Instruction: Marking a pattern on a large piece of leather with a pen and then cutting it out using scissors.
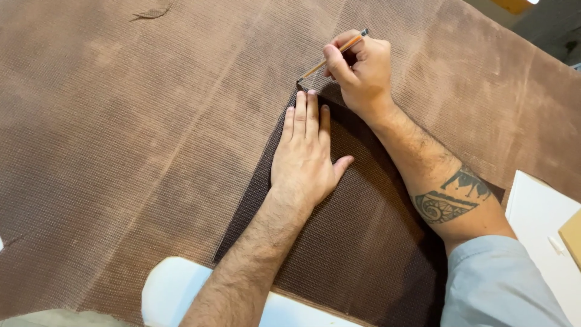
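Note:
A large sheet of brown ribbed fabric point(133, 133) covers the work surface. On it lies a darker brown template piece point(357, 242) with a curved right edge. My left hand point(308, 154) presses flat on that dark piece, fingers together, tips near its top corner. My right hand point(362, 69) grips a thin orange pencil point(331, 58), whose tip touches the fabric just above the left fingertips at the template's top corner. The right forearm crosses the template's curved edge.
A white surface point(535, 218) shows at the right edge, with a tan board corner point(572, 236) on it. A pale blue-white rounded object point(172, 290) sticks out under the fabric at the bottom. A small crease point(150, 12) marks the fabric's top left.

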